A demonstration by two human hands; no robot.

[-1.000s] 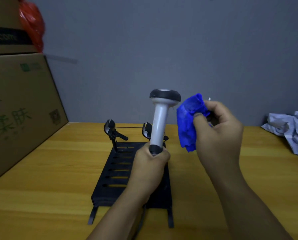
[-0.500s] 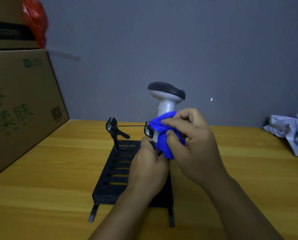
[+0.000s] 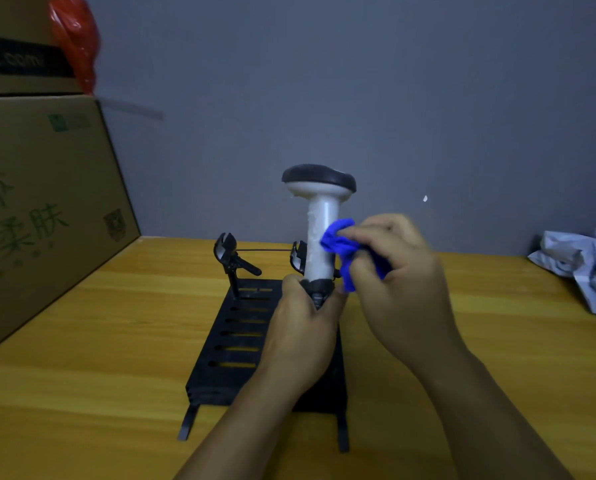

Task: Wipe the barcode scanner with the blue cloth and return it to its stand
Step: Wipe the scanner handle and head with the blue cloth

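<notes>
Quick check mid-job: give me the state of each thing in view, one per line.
Barcode scanner: upright, off its stand, head up.
Blue cloth: bunched, pressed against the scanner's handle.
Left hand: gripping the scanner's lower end.
Right hand: closed on the cloth.
Stand: flat on the table, holding nothing.
Cardboard box: closed.
Grey wrapping: crumpled.

From my feed, both forearms come up from the bottom edge, and nothing is worn on either: no sleeve, watch, band or glove shows anywhere from forearm to fingertip. My left hand (image 3: 301,336) has short nails, no rings that I can see. My right hand (image 3: 398,285) is slightly blurred, so I cannot make out its nails; its knuckles and wrist are bare too. No markings show on either arm.
</notes>
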